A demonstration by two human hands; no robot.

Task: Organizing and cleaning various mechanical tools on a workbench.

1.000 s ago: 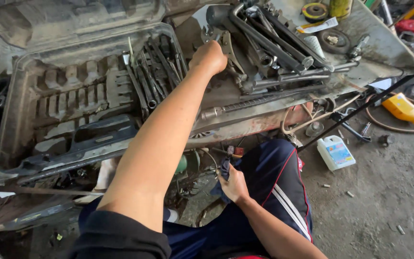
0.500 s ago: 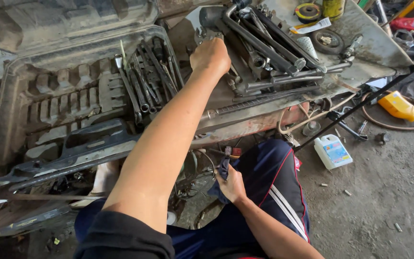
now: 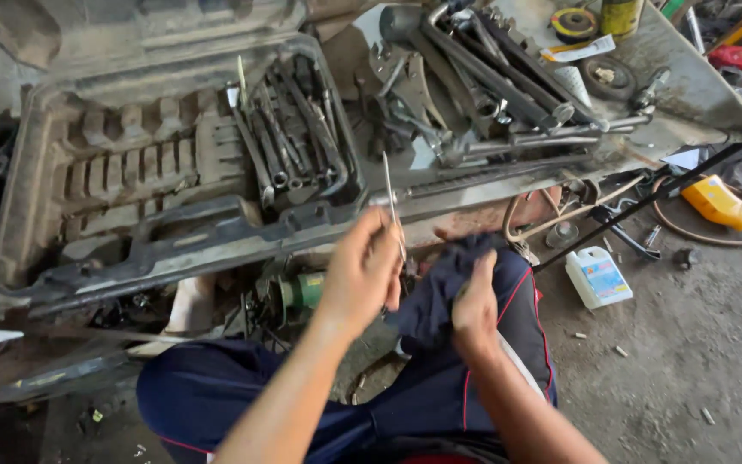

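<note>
The left hand (image 3: 362, 268) pinches a thin metal rod (image 3: 392, 204), held upright above the person's lap. Just beside it, the right hand (image 3: 475, 305) grips a dark blue rag (image 3: 440, 283), close to the rod's lower end. Beyond the hands lies an open, grimy plastic tool case (image 3: 113, 172) holding wrenches (image 3: 289, 137). A small white bottle (image 3: 598, 277) stands on the dirt floor to the right, well apart from a yellow container (image 3: 714, 202).

Head-worn view, steeply downward, close.
</note>
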